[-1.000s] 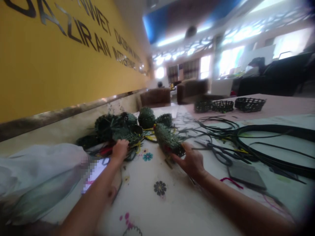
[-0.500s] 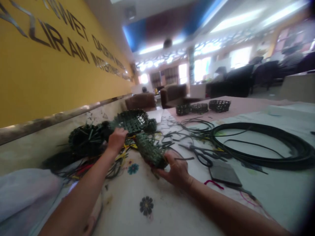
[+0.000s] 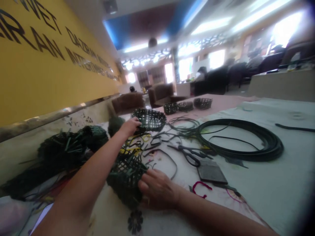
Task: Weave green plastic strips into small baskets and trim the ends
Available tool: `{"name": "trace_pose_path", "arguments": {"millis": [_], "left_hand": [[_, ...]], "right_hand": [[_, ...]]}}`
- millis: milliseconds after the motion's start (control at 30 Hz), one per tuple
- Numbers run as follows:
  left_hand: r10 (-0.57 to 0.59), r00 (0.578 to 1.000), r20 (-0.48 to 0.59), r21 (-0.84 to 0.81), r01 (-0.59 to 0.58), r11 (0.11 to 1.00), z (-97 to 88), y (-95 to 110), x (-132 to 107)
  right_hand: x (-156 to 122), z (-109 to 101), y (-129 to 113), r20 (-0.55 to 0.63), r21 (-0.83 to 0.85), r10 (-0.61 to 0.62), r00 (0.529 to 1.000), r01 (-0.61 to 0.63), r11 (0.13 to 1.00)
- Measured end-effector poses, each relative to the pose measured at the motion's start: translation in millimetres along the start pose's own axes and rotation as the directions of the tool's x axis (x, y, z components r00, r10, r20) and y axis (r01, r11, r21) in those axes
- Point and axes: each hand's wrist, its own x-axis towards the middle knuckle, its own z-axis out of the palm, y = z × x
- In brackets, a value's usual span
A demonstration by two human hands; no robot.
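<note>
My left hand (image 3: 131, 126) is closed on the near left edge of an open-weave dark green basket (image 3: 154, 120) at the back of the work area. Closer to me, my right hand (image 3: 158, 188) grips the right side of another dark green woven basket (image 3: 126, 178), which has loose strip ends sticking up around its top. Its fingertips are partly hidden behind the weave. Cut strips and yellow pieces (image 3: 133, 149) lie between the two baskets. Scissors (image 3: 188, 154) with dark handles rest to the right of them.
A big coil of dark strip (image 3: 246, 154) lies on the right, beside a flat grey block (image 3: 212, 172) and a magenta cord (image 3: 200, 188). Three small woven baskets (image 3: 185, 106) stand at the back. More woven pieces (image 3: 64, 147) are heaped on the left by the wall.
My left hand has moved the open-weave basket to the right. My right hand has brought the other basket nearer and to the left, with its top now showing. The view has turned right.
</note>
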Motion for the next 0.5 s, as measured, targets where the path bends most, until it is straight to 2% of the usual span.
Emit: {"name": "trace_pose_path", "arguments": {"millis": [100,167,233,300,333,367,400,467,500], "left_hand": [[0.018,1.000,-0.018,-0.076,-0.019,0.997,-4.1,0.0,-2.6],[0.029,0.999,-0.035,-0.128,-0.033,0.991,-15.7,-6.8,-16.9],[0.016,0.993,-0.115,-0.253,-0.045,0.967,-30.9,-12.3,-42.8],[-0.117,0.960,-0.254,-0.377,0.014,0.926,-45.0,-10.3,-78.3],[-0.235,0.909,-0.345,-0.438,0.066,0.897,-50.0,-5.5,-98.3],[-0.373,0.817,-0.440,-0.489,0.131,0.863,-53.0,2.0,-118.7],[-0.476,0.731,-0.489,-0.539,0.175,0.824,-53.7,11.8,-138.5],[-0.635,0.604,-0.481,-0.668,0.217,0.712,-48.0,36.6,-173.7],[-0.692,0.555,-0.460,-0.726,0.213,0.654,-41.9,50.5,-187.8]], "right_hand": [[0.4,0.6,2.1,-0.051,0.015,0.020,0.999,-0.019,1.000],[1.6,-0.3,3.0,-0.092,0.018,0.029,0.995,-0.027,0.999],[3.0,-1.9,3.7,-0.121,0.027,0.038,0.992,-0.034,0.999],[4.2,-3.4,5.2,-0.120,0.048,0.052,0.991,-0.046,0.998],[4.6,-3.9,6.4,-0.118,0.060,0.068,0.991,-0.061,0.996],[4.6,-4.2,7.9,-0.118,0.073,0.093,0.989,-0.084,0.994],[4.4,-4.3,9.7,-0.120,0.083,0.123,0.985,-0.114,0.990],[3.2,-4.1,13.5,-0.140,0.094,0.191,0.972,-0.178,0.979],[2.3,-4.2,15.4,-0.152,0.101,0.221,0.963,-0.207,0.973]]}}
